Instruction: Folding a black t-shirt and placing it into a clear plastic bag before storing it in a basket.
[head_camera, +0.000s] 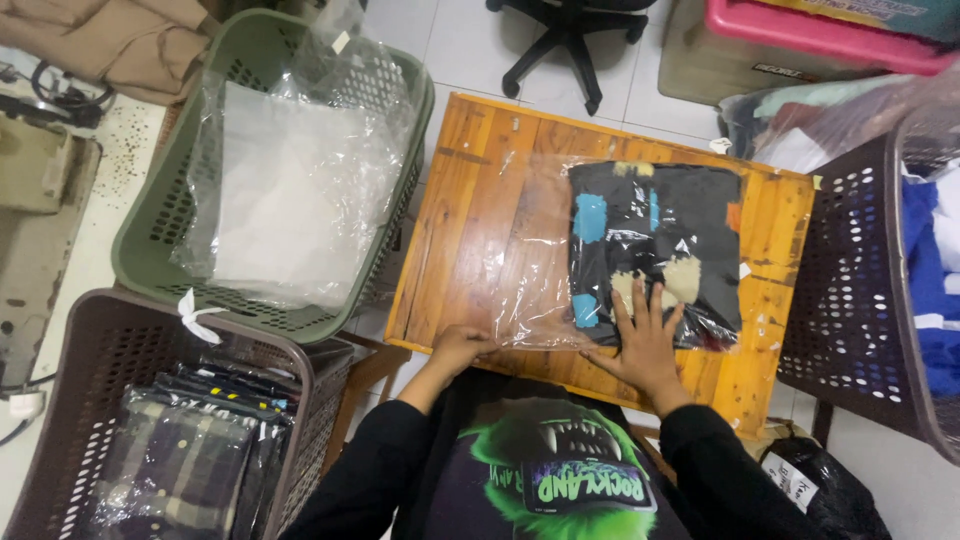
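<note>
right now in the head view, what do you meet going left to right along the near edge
brown basket of packed clothes → left hand → right hand on the bagged dark shirt → dark brown basket

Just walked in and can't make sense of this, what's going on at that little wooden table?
A person is bagging a folded dark shirt in a clear plastic bag on the wooden table. The right hand presses flat on the shirt; the left hand pinches the bag's open end. A green basket holds empty bags, a brown basket holds packed clothes.
</note>
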